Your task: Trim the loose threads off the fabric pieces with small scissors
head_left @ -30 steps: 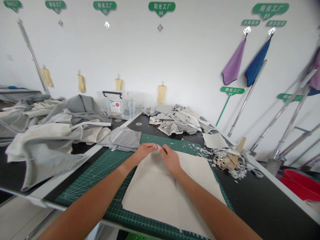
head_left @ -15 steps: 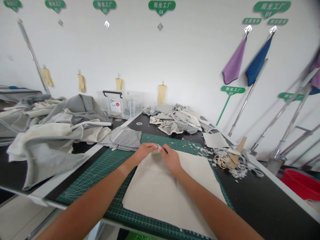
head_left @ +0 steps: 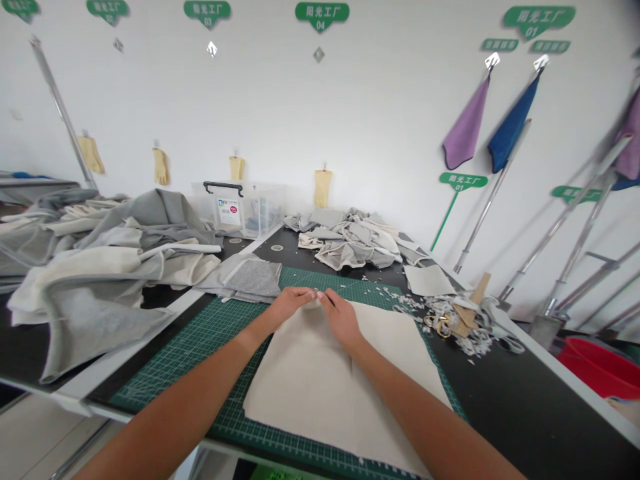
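Note:
A large cream-white piece of fabric [head_left: 305, 380] lies on the green cutting mat [head_left: 185, 363], with what look like more layers under it. At its far edge my left hand [head_left: 293, 303] pinches the cloth, fingertips pressed together and lifting the edge slightly. My right hand [head_left: 343, 317] meets it there, its thumb and fingers closed on the same edge. The two sets of fingertips nearly touch. A small dark patch shows by the right fingers; I cannot make out what it is.
Grey and white cloth heaps [head_left: 125, 233] cover the left side; a folded grey stack [head_left: 253, 279] lies nearer. Behind stand a clear plastic box [head_left: 255, 210] and a scrap pile [head_left: 355, 240]. Scissors [head_left: 443, 327] rest among shreds at right. A red bucket [head_left: 595, 367] stands beyond the table edge.
The view has shifted very slightly. Both hands stay closed at the fabric's far edge, and the fingertips have moved only a little.

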The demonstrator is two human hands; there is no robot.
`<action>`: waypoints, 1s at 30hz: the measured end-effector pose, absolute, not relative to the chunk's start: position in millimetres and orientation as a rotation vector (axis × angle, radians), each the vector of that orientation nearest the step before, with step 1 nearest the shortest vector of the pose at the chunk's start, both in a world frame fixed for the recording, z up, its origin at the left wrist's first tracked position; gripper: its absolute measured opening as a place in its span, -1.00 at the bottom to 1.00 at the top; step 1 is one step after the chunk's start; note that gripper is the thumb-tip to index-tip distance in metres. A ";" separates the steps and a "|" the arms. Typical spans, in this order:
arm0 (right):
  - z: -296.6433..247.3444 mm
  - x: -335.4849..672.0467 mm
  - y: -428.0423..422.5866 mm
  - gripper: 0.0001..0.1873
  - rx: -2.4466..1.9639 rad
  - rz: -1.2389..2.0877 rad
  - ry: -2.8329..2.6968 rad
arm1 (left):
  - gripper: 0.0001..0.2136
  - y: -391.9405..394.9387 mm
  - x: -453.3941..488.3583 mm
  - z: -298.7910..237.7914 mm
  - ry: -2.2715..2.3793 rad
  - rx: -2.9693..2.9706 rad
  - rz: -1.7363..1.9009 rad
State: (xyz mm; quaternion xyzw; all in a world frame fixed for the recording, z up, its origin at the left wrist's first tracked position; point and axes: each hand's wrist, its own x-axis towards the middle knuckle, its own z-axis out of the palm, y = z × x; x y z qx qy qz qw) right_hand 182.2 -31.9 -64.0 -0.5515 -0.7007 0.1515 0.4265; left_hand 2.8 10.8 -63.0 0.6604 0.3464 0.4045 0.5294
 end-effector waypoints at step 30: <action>-33.7 200.1 -28.2 -0.45 -1.347 0.442 -1.436 | -0.50 8.2 -2.6 -58.4 1.499 2.410 1.143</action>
